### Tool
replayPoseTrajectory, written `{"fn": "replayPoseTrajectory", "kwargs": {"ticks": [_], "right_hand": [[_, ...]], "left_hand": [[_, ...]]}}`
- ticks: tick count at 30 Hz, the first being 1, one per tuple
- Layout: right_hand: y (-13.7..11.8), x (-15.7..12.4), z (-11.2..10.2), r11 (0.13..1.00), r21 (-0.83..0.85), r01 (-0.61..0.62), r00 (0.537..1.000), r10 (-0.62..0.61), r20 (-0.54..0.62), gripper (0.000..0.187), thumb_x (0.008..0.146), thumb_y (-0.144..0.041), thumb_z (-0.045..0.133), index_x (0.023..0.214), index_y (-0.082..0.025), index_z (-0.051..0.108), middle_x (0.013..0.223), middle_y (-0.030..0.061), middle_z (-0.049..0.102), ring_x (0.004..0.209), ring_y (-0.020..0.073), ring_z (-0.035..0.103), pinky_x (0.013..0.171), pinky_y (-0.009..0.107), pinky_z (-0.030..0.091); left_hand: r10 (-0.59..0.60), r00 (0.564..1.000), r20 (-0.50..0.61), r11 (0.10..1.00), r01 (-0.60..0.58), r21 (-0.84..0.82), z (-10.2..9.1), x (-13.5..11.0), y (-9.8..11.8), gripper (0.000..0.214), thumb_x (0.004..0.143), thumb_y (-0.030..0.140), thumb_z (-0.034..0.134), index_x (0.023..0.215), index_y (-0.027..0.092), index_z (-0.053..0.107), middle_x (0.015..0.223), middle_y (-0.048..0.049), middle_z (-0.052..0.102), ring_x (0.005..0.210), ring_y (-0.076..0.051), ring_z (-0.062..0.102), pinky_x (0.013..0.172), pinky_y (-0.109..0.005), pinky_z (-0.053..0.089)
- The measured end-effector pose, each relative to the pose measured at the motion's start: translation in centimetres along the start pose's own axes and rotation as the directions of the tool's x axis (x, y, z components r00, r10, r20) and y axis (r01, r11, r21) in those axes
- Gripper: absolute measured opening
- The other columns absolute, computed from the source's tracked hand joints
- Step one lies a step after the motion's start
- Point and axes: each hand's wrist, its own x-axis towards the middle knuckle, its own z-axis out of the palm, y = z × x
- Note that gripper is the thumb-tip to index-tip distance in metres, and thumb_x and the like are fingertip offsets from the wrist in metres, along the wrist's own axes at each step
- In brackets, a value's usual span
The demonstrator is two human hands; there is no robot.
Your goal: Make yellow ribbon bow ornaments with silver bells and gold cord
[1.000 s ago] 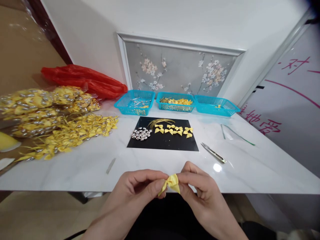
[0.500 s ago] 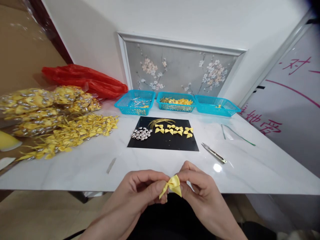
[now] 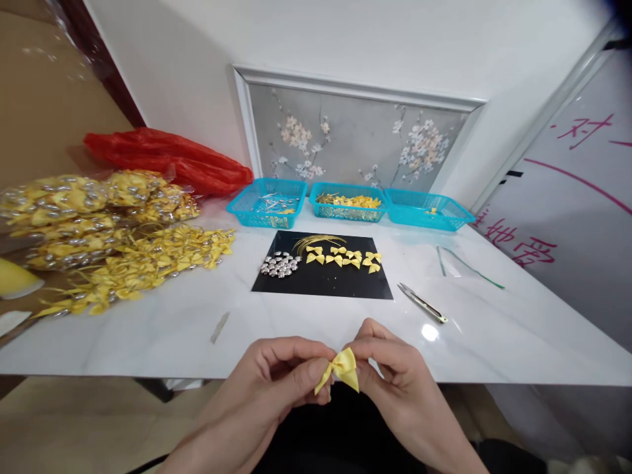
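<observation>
Forearms cut off at bottom edge; fingertips of both hands partly hidden behind the yellow ribbon bow (image 3: pixel 340 370), so exact pinch pts hard to see. Contents of left blue basket (image 3: pixel 266 203) too small to tell, thin silvery bits; right blue basket (image 3: pixel 427 209) nearly bare, one yellow speck. Middle blue basket (image 3: pixel 347 201) w/ yellow bows.

Left hand (image 3: pixel 284 378) curled, thumb & forefinger pinched on bow's left side; right hand (image 3: pixel 395 372) curled too, fingertips pinched on its right side. Bow sits between the 2 hands, just off the near edge of the white table (image 3: pixel 162 329), in front of the person's lap, tails hanging down.

Beyond: black mat (image 3: pixel 320 280) w/ silver beads (image 3: pixel 279 264), a row of small yellow bows (image 3: pixel 344 257) & gold wires (image 3: pixel 316 240). Snips (image 3: pixel 422 303) right of mat. Pile of finished bows (image 3: pixel 143 263) & bagged ones (image 3: pixel 74 204) at left, red bag (image 3: pixel 168 158) behind.

Whiteboard (image 3: pixel 567 197) at right: pink handwritten Chinese chars, partly cut off, not fully readable
</observation>
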Motion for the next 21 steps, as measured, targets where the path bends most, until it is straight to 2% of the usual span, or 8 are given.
{"fn": "replayPoseTrajectory", "kwargs": {"ticks": [13, 21], "right_hand": [[-0.13, 0.06, -0.21, 1.000, -0.009, -0.017, 0.999, 0.017, 0.037, 0.023, 0.098, -0.025, 0.055, 0.089, -0.026, 0.077, 0.077, -0.0009, 0.045, 0.070, 0.0136, 0.048, 0.061, 0.026, 0.039], [0.29, 0.30, 0.13, 1.000, 0.018, -0.002, 0.999, 0.002, -0.035, 0.018, 0.092, -0.021, 0.062, 0.082, -0.025, 0.077, 0.074, -0.0016, 0.049, 0.068, 0.0121, 0.051, 0.060, 0.023, 0.041]], "left_hand": [[0.032, 0.999, -0.026, 0.998, -0.031, 0.056, -0.02, 0.20, 0.05, 0.018, 0.074, 0.036, 0.083, 0.080, 0.020, 0.083, 0.069, -0.0037, 0.072, 0.067, -0.015, 0.058, 0.066, -0.024, 0.047], [-0.027, 1.000, 0.014, 1.000, 0.027, -0.005, -0.08, -0.06, 0.21, 0.015, 0.076, 0.033, 0.082, 0.081, 0.019, 0.082, 0.070, -0.0026, 0.070, 0.069, -0.014, 0.058, 0.069, -0.024, 0.047]]}}
